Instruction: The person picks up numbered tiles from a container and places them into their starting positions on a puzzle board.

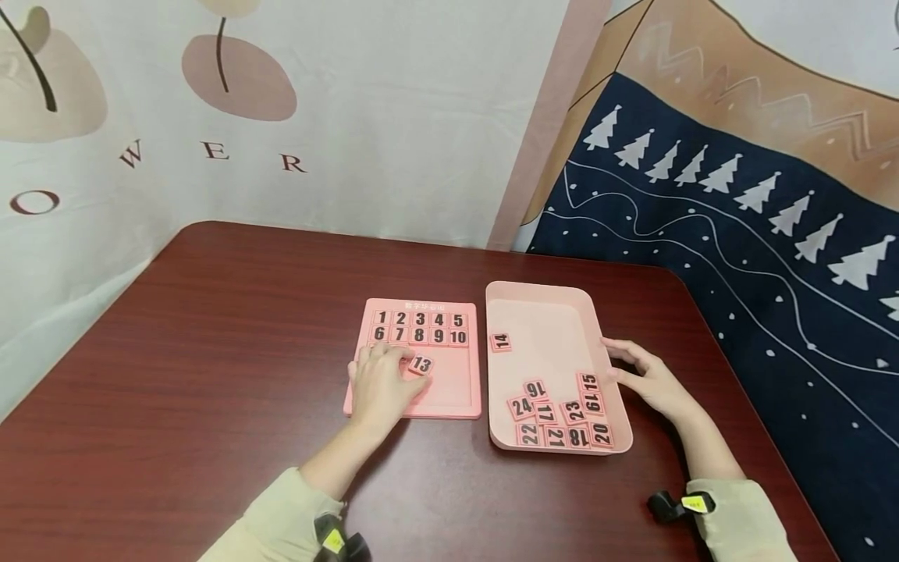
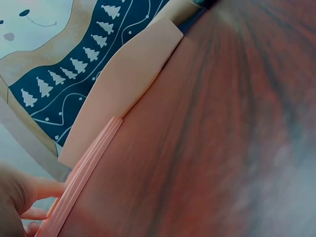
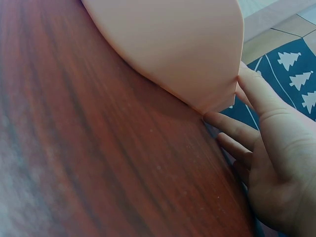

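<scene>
My left hand [image 1: 384, 384] is over a pink number board [image 1: 456, 382], pinching a small tile marked 13 [image 1: 421, 364] between thumb and forefinger. The tile sits slightly turned. Rows of tiles 1 to 10 [image 1: 419, 327] fill the top of the board; the hand partly covers the spot below them. In the left wrist view, fingers [image 2: 47, 189] show beside the board's edge, and the tile is hidden. My right hand [image 1: 649, 382] touches the right side of a pink tray [image 1: 548, 312], its fingertips against the outer wall and rim.
Several loose number tiles lie in the tray, mostly at its near end, such as 22 [image 1: 528, 435] and 20 [image 1: 601, 434]. Tile 14 [image 1: 500, 342] is by its left wall. Board and tray stand close together on a brown table [image 1: 232, 375], with patterned cloths [image 1: 393, 156] behind.
</scene>
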`<move>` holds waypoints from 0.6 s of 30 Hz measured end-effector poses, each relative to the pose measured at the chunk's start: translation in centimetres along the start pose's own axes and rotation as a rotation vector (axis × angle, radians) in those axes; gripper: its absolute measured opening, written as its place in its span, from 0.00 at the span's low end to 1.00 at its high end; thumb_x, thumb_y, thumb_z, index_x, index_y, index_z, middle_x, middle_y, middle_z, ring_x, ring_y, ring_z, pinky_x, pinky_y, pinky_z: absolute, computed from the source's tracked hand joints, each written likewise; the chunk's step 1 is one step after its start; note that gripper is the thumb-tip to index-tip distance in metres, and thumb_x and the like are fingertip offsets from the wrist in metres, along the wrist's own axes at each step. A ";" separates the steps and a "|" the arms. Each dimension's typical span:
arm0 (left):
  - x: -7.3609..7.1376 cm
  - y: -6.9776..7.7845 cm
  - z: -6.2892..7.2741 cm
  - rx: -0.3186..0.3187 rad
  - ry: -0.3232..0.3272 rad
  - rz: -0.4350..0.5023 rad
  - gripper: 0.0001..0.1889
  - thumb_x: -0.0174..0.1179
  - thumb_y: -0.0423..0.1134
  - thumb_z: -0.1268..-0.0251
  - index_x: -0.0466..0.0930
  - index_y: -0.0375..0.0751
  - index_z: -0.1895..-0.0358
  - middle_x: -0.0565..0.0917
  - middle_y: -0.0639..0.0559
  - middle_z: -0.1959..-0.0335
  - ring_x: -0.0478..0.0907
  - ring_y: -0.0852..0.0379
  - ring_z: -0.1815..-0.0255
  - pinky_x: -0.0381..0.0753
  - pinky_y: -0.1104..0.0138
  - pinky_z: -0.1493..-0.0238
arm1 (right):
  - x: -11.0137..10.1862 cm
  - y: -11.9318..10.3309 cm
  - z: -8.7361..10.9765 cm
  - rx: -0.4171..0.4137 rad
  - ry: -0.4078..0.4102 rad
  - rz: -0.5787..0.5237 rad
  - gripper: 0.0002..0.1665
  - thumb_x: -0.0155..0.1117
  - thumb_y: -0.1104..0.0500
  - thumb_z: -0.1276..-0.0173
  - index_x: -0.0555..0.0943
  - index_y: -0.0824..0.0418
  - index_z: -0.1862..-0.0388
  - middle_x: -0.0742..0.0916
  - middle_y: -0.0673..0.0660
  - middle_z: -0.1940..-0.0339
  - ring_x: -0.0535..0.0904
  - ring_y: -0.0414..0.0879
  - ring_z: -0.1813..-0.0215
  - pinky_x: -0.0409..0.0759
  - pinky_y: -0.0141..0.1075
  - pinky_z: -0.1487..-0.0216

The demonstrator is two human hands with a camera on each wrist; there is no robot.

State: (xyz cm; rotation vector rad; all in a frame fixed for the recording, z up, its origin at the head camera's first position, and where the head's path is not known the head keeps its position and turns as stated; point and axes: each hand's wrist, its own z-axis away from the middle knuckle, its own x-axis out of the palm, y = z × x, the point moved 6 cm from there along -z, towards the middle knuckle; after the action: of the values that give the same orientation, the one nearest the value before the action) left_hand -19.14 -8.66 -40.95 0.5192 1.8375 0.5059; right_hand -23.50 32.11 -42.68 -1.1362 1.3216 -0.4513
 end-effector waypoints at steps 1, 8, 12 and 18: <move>-0.1 0.0 -0.1 0.012 -0.008 -0.002 0.24 0.76 0.48 0.63 0.86 0.41 0.59 0.78 0.45 0.60 0.70 0.44 0.55 0.61 0.53 0.60 | 0.0 0.0 0.0 -0.001 0.000 -0.001 0.29 0.61 0.67 0.33 0.68 0.67 0.33 0.78 0.63 0.40 0.70 0.30 0.41 0.64 0.23 0.43; -0.1 -0.3 -1.4 0.124 -0.105 0.032 0.24 0.77 0.46 0.63 0.87 0.46 0.56 0.74 0.48 0.62 0.66 0.46 0.55 0.59 0.52 0.59 | 0.1 -0.1 -0.1 -0.009 -0.002 -0.009 0.29 0.60 0.68 0.33 0.68 0.68 0.33 0.77 0.69 0.40 0.70 0.30 0.41 0.64 0.23 0.43; 0.1 -0.7 -1.8 0.126 -0.138 0.039 0.21 0.76 0.46 0.61 0.88 0.48 0.58 0.74 0.49 0.62 0.66 0.46 0.56 0.59 0.52 0.58 | 0.1 -0.1 -0.1 -0.009 -0.001 -0.006 0.29 0.60 0.68 0.33 0.68 0.68 0.33 0.77 0.69 0.40 0.70 0.30 0.41 0.64 0.23 0.43; 0.5 -1.2 -2.3 0.069 -0.113 0.070 0.19 0.77 0.45 0.60 0.88 0.47 0.60 0.75 0.47 0.61 0.67 0.46 0.54 0.58 0.53 0.58 | 0.0 0.1 -0.1 0.021 0.008 0.005 0.29 0.61 0.66 0.33 0.69 0.65 0.33 0.79 0.59 0.40 0.70 0.29 0.41 0.63 0.22 0.43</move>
State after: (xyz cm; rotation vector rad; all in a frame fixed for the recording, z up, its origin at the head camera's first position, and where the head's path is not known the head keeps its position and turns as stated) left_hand -21.56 -9.58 -41.30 0.6480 1.7383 0.4517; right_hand -23.57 32.10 -42.75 -1.1149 1.3236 -0.4659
